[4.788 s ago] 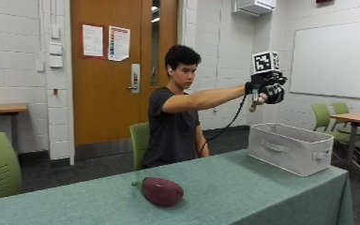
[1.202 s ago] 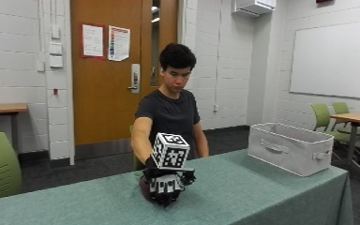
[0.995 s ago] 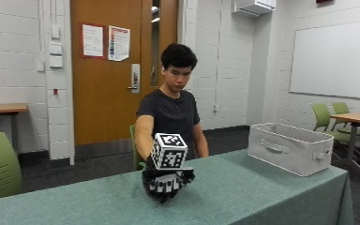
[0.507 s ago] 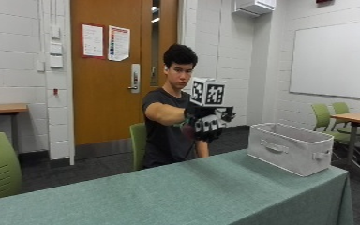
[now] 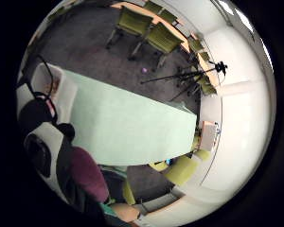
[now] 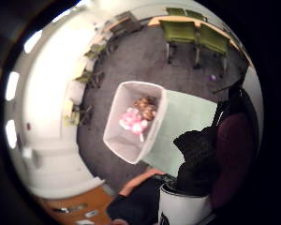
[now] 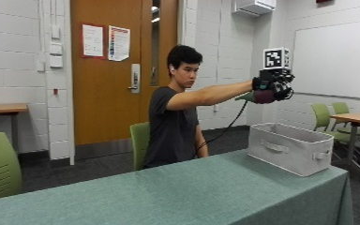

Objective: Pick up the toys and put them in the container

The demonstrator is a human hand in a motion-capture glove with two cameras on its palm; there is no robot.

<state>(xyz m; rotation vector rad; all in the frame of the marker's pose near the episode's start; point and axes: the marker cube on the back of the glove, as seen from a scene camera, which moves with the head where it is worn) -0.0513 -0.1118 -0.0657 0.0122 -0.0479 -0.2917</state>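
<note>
The grip is curled round a maroon eggplant toy, held high above the grey container at the far end of the desk. A second ago it was pressed on the toy down on the desk; now lifted and carried across, only the release remains. The thumb-side palm view alone looks down into the container, showing a pink toy and a brown toy already inside.

Open air above container, seemingly part-filled with toys
</note>
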